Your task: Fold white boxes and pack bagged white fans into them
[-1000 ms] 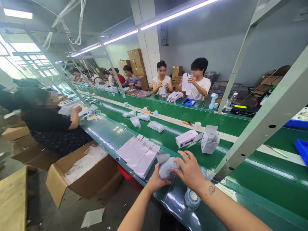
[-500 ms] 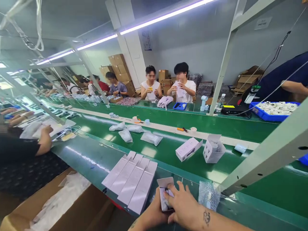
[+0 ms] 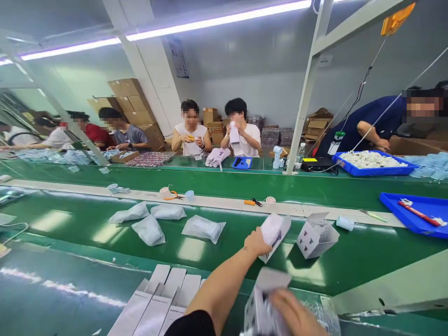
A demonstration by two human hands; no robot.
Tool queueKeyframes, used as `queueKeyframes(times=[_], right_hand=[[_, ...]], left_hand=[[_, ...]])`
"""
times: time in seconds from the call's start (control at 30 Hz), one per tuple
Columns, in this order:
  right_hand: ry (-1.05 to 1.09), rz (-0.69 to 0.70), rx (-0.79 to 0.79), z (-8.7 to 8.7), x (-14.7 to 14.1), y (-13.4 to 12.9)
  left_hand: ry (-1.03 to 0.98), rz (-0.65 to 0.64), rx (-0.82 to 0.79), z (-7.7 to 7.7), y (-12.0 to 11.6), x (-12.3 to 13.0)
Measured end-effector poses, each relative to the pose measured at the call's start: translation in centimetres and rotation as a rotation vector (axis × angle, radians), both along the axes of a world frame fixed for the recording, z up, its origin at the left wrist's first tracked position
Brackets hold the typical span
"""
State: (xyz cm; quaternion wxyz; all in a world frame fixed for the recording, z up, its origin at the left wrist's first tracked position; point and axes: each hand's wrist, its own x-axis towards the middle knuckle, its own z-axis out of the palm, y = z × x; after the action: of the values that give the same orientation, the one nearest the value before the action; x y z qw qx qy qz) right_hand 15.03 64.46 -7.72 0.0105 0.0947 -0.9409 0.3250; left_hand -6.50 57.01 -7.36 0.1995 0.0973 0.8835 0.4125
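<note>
My left hand (image 3: 255, 243) reaches out over the green belt and grips a white-and-lilac product box (image 3: 276, 235) with a dark picture on its face. At the bottom of the view, my right hand (image 3: 294, 313) is on a small open white box (image 3: 262, 303), blurred and partly hidden by my fingers. Bubble wrap (image 3: 324, 317) lies just beyond that hand. An open white carton (image 3: 317, 237) stands on the belt to the right of the raised box. Flat lilac-white sleeves (image 3: 157, 301) lie in a row at the lower left.
Several plastic-bagged items (image 3: 149, 230) lie on the green conveyor belt (image 3: 224, 261). Orange-handled snips (image 3: 171, 196) sit on its white strip. A blue tray (image 3: 416, 212) is at the right. Across the line, several co-workers sit, and a person in dark blue leans over a tray of white parts (image 3: 371, 161).
The view has swung right and up. My left arm has stretched out and lifted the lilac box off the belt, and my hands have moved apart.
</note>
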Motion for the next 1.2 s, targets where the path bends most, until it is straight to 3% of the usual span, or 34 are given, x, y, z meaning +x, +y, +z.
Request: queueKeyframes(times=[0.13,0.23,0.33,0.4,0.53,0.63,0.73,0.8,0.87,0.93,1.0,1.13,1.2], right_hand=[[-0.026,-0.027,-0.009,3.2,-6.9,0.5],[-0.053,0.0,0.043,5.1,-11.8,-0.3],[-0.002,0.011,0.051,6.3,-15.1,-0.8],[0.035,-0.001,0.036,6.5,-16.8,-0.6],[0.009,-0.022,-0.02,5.9,-19.8,0.3],[-0.035,-0.012,-0.099,5.6,-20.1,0.9],[-0.049,-0.077,-0.254,6.6,-17.2,0.9],[-0.099,-0.145,-0.524,7.8,-13.7,0.6],[-0.115,-0.284,-0.731,9.1,-9.9,0.4],[-0.057,-0.482,-0.747,10.5,-6.2,0.9],[0.025,-0.608,-0.703,11.9,-2.3,2.3],[0.053,-0.629,-0.674,13.6,5.8,5.9],[0.02,-0.656,-0.672,12.9,9.3,7.2]], left_hand=[[0.047,0.158,0.166,3.5,-7.2,-1.8],[-0.027,0.262,0.353,5.2,-12.8,0.2],[-0.228,0.425,0.776,4.5,-15.5,4.0],[-0.257,0.508,0.943,3.5,-16.0,6.2],[-0.222,0.61,1.03,1.7,-16.0,8.5],[-0.186,0.541,0.971,0.6,-15.9,9.7],[-0.04,0.48,0.769,-0.2,-14.4,11.7],[0.076,0.466,0.596,-0.4,-12.1,13.6],[0.144,0.352,0.514,-0.3,-9.3,15.6],[0.12,0.143,0.568,0.2,-7.2,17.1],[0.025,0.065,0.636,0.6,-6.2,17.5],[-0.028,0.306,0.381,0.8,-5.8,16.5],[-0.009,0.265,0.29,0.2,-4.4,17.2]])
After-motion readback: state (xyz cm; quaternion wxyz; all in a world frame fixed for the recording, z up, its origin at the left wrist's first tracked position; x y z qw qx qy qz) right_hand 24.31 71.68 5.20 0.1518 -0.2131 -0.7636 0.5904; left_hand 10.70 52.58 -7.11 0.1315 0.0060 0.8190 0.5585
